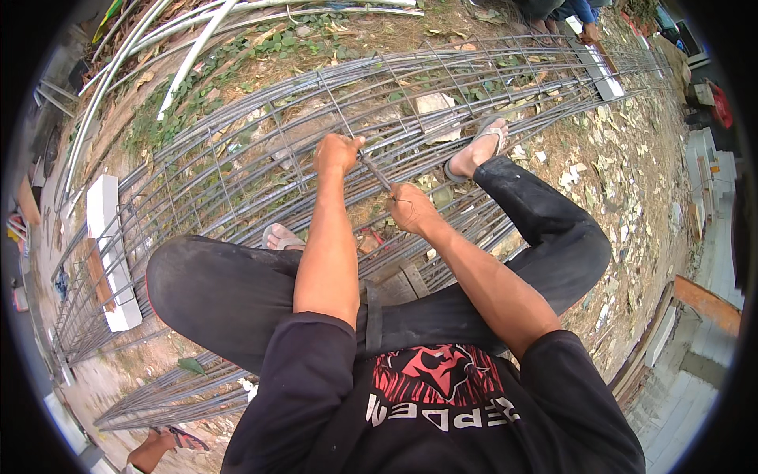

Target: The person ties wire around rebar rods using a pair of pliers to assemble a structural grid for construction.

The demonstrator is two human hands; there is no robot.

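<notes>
A long cage of grey steel reinforcing bars with square cross ties stretches in front of me from left to right. My left hand is closed at the cage, next to a cross tie, its thumb pointing right; what lies inside the fingers is hidden. Just right of it and nearer to me, my right hand is wrapped round the end of a slim dark metal hand tool. The tool's far end reaches up beside my left hand, among the bars. Its exact kind cannot be made out.
White blocks stand under the cage at both ends. At the far right, another person's hand is by the bars. White pipes lie at the upper left. More bars and another person's foot show at lower left.
</notes>
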